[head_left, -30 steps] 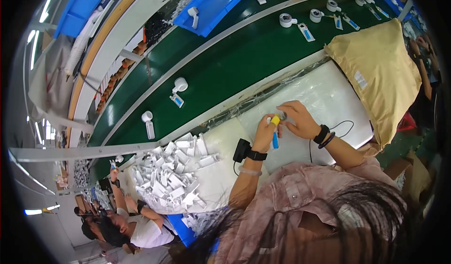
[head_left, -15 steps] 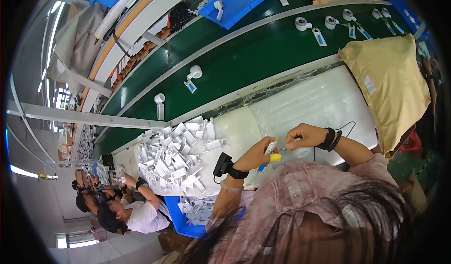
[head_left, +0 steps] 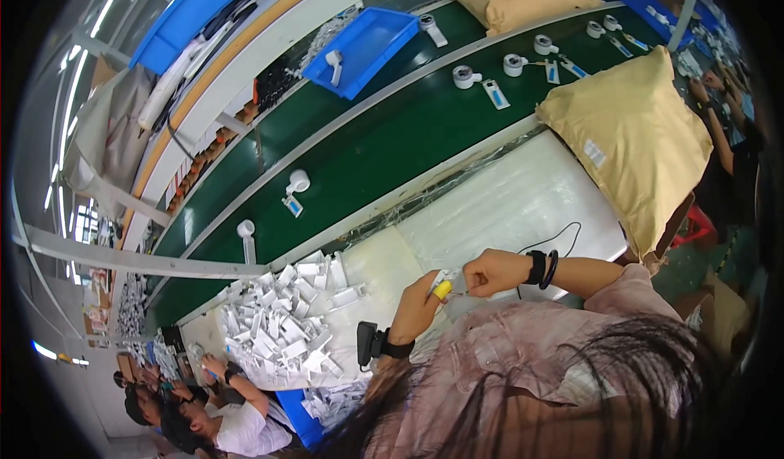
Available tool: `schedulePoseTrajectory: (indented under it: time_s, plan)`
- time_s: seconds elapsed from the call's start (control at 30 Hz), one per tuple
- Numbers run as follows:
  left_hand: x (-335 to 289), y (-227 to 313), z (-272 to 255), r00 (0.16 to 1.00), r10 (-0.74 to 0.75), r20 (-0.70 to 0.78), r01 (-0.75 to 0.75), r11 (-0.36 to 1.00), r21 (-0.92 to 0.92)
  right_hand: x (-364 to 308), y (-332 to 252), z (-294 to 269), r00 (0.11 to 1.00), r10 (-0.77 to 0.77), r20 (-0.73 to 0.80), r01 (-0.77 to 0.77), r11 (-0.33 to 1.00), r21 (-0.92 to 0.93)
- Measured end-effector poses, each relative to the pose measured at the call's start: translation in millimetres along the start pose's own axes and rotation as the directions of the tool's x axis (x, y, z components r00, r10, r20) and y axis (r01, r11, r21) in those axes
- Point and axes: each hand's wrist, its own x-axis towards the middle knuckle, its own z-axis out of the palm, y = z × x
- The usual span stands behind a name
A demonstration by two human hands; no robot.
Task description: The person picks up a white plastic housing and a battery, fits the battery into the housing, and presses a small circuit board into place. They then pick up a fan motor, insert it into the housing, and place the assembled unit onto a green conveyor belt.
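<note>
Apparently engaged in close finger work on a small white part point(head_left: 443, 277), most likely a delicate step needing both hands at one end of it; cannot make out the exact action at this size. Holds that part just in front of the pinkish shirt point(head_left: 498, 328), between both hands, by the near side of the white work surface point(head_left: 506, 198). By judgement, calls for a firm left hold and a small, careful movement of the right fingertips, without tilting or dropping so light a thing.

On the left, grips the part in the left hand point(head_left: 415, 305), with thumb and fingers closed around it and a yellow cover point(head_left: 442, 290) at the apparent thumb tip. Leaves only a bit of the white body visible past the fingers. On the right, curls the right hand point(head_left: 492, 274) inward, with fingers drawn together as if in a pinch, close beside the part. Cannot tell whether anything tiny sits in that pinch, nor whether in contact with the part.

Well apart to the left, a loose heap of white parts point(head_left: 282, 320). Ahead, on the green belt point(head_left: 367, 157), spaced-out white devices with round heads point(head_left: 298, 181), some beside blue-marked pieces point(head_left: 496, 94). Farther right, a big tan sack point(head_left: 641, 140).
</note>
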Motion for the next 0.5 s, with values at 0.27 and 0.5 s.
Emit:
schedulePoseTrajectory:
  time_s: [0.27,0.5]
  plan:
    - [20,-7,29,0.918,-0.146,-0.37,-0.049,0.882,-0.469,5,-22,3,0.572,-0.71,-0.411,0.091,0.553,-0.828]
    - [23,4,39,0.962,-0.042,-0.268,-0.143,0.76,-0.633,6,-26,10,0.529,-0.744,-0.408,0.208,0.58,-0.787]
